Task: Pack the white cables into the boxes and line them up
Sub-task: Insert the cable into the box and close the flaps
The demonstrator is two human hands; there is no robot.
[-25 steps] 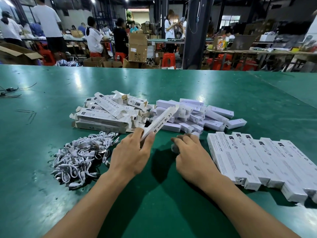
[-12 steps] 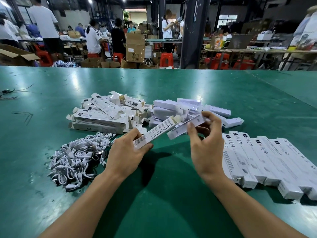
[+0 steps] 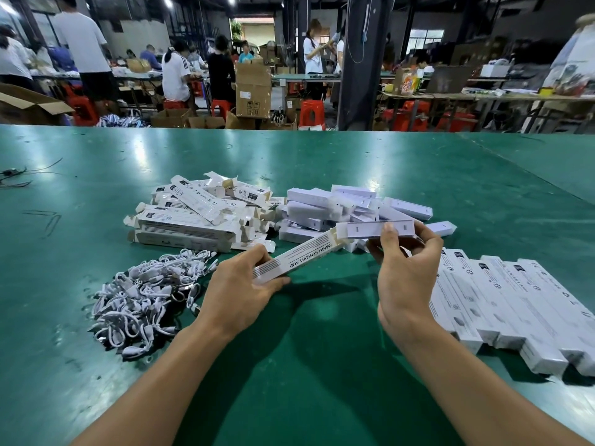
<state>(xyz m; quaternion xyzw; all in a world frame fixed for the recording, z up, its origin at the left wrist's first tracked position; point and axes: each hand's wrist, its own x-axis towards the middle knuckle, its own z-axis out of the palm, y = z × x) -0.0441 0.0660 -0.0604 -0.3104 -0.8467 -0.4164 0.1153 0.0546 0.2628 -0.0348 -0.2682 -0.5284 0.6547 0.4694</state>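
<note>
The green desk [image 3: 306, 365] spreads under my arms. Right of my right hand [image 3: 405, 278] lies a row of closed white printed boxes [image 3: 515, 304], side by side. Beyond my left hand [image 3: 238, 291] sits a pile of open printed cardboard boxes [image 3: 193, 217]; left of it, the heap of white cables [image 3: 145, 294]. My left hand grips a long white printed box [image 3: 299, 255]; my right hand pinches a plain white bar [image 3: 370, 228] just beside that box's far end.

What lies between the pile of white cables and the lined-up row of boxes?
In the head view, the left hand holding a printed box and the right hand holding a white bar.
</note>
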